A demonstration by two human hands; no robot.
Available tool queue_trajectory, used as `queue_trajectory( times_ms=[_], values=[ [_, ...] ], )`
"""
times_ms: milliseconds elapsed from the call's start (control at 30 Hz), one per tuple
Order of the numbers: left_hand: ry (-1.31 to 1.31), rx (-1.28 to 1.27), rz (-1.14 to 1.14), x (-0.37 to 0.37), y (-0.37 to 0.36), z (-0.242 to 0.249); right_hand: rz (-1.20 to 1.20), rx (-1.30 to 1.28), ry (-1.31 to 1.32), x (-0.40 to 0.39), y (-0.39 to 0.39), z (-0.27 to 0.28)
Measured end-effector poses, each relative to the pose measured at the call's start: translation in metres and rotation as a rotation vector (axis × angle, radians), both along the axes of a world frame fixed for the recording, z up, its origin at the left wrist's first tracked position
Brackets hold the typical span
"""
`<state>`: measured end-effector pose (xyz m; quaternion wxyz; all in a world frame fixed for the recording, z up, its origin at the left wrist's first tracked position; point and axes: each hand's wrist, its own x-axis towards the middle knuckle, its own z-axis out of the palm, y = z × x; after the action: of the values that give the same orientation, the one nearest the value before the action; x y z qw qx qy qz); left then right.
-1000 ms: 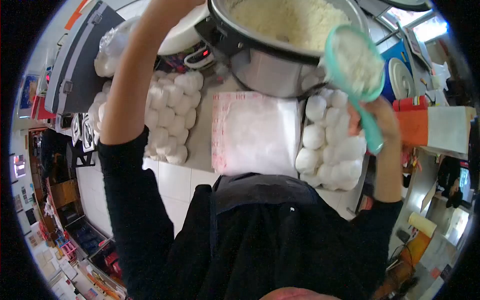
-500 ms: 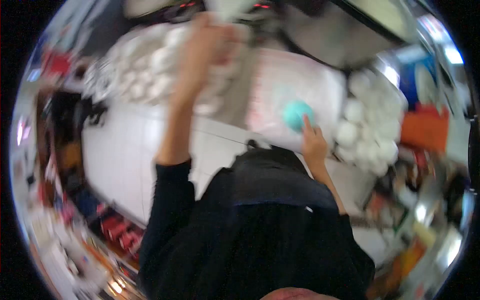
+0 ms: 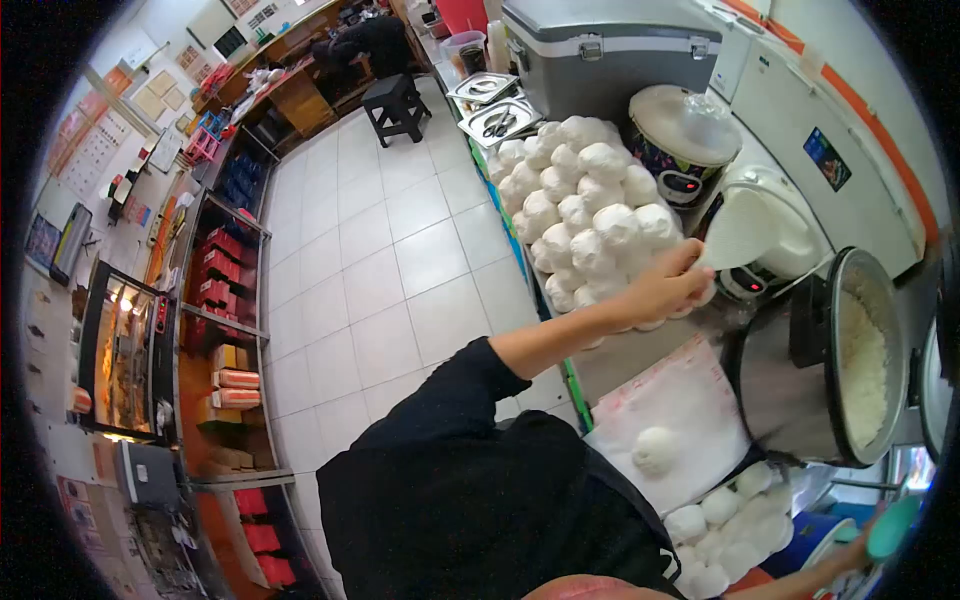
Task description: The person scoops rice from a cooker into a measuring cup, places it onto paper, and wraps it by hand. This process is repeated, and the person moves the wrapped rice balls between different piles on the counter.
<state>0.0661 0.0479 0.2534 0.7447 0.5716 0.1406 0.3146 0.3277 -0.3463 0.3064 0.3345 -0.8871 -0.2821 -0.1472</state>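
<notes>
My left hand [image 3: 680, 285] reaches over the counter, its fingers closed round the handle of a flat white paddle [image 3: 742, 232], probably a rice paddle. Its blade hangs in front of the white rice cooker [image 3: 795, 215]. Off at the lower right, my right hand [image 3: 857, 556] holds a green bowl [image 3: 893, 528]; the fingers are blurred and partly hidden. Between my arms, a rounded mound of white rice [image 3: 656, 451] sits on a paper sheet [image 3: 690, 395] with red print. Beside my left hand lies a heap of white wrapped bundles [image 3: 600, 225].
A large pot of rice [image 3: 862, 370] stands at the right. More white bundles [image 3: 735, 530] are at the lower right, near a blue container [image 3: 808, 542]. A grey cooler [image 3: 610, 50], a patterned cooker [image 3: 683, 145] and metal trays [image 3: 497, 120] occupy the far counter.
The green bowl has left the paper and moved far right with my right hand, exposing the rice mound. The whole view has turned. My left hand stays near the heap and cookers.
</notes>
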Motion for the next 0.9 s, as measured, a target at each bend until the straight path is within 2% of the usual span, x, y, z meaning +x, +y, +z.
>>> queue_trajectory(
  times_ms=[133,367,767,833,900],
  values=[
    [-0.006,-0.032,0.090,0.003,0.011,0.008,-0.030,-0.280,0.082,0.112,-0.021,0.008],
    [0.026,-0.069,0.209,0.013,0.012,0.019,0.018,-0.460,0.209,0.197,-0.011,0.001],
    [0.057,-0.026,0.245,0.024,0.010,0.014,0.079,-0.490,0.272,0.229,-0.006,0.022],
    [0.189,-0.026,0.186,0.016,0.011,0.006,0.103,-0.462,0.277,0.222,-0.007,0.035],
    [0.198,0.005,0.147,0.010,0.010,-0.021,0.155,-0.419,0.292,0.212,-0.006,0.053]
  ],
)
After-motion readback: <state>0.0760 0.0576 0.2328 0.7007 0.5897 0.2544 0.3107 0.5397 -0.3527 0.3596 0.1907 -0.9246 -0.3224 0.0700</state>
